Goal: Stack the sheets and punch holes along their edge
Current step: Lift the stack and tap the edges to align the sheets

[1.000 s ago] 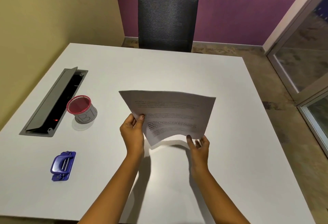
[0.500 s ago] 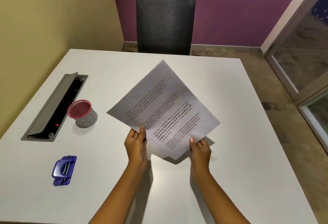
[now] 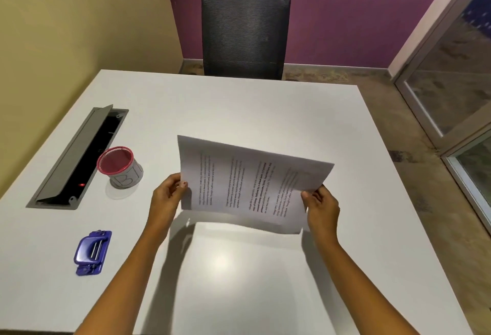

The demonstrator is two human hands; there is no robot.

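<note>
I hold printed white sheets (image 3: pixel 247 183) upright above the middle of the white table (image 3: pixel 239 111), long edge down, the text lines running vertically. My left hand (image 3: pixel 168 196) grips their left edge and my right hand (image 3: pixel 321 206) grips their right edge. How many sheets there are cannot be told. A blue hole punch (image 3: pixel 91 252) lies flat on the table to the near left, apart from both hands.
A mesh cup with a pink rim (image 3: pixel 119 167) stands left of the sheets. Beside it an open grey cable hatch (image 3: pixel 77 156) is sunk into the table. A black chair (image 3: pixel 244 29) stands behind the far edge. A glass partition (image 3: pixel 457 82) is at the right.
The sheets have been turned from a diamond tilt to sideways, long edge down. My hands have moved apart to the sheets' left and right edges.
</note>
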